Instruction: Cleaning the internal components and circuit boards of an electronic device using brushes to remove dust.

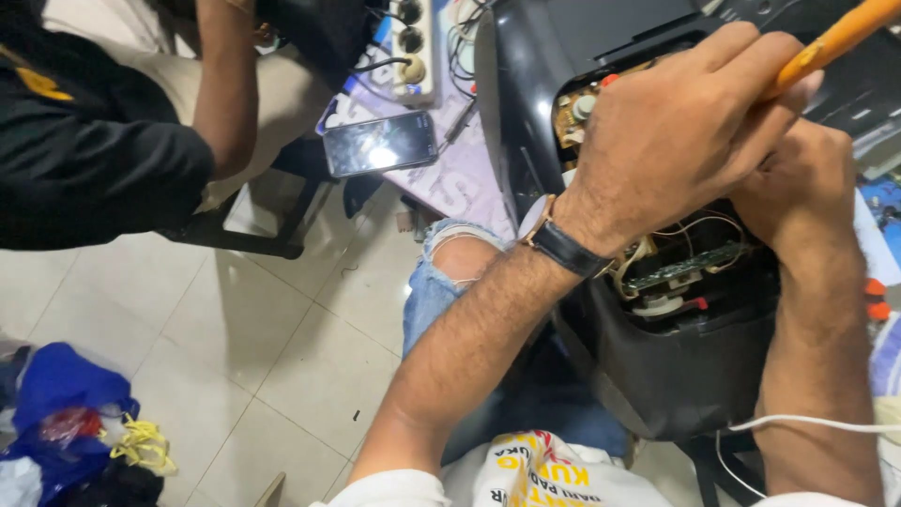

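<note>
A black plastic appliance casing (676, 376) lies opened on my lap, showing a green circuit board (680, 268), thin wires and a brown board (574, 105) inside. My left hand (680, 127), with a black-strapped watch (566, 246) at the wrist, is closed around an orange tool handle (835, 39) that sticks up to the top right. My right hand (807, 183) sits just behind and under the left one, pressed against the casing opening; its fingers are hidden.
A smartphone (380, 144) lies on a purple-patterned table edge beside a white power strip (413, 47). Another person in a black shirt (84, 150) sits at the upper left. Coloured bags (70, 413) lie on the tiled floor. A white cable (807, 422) crosses my right forearm.
</note>
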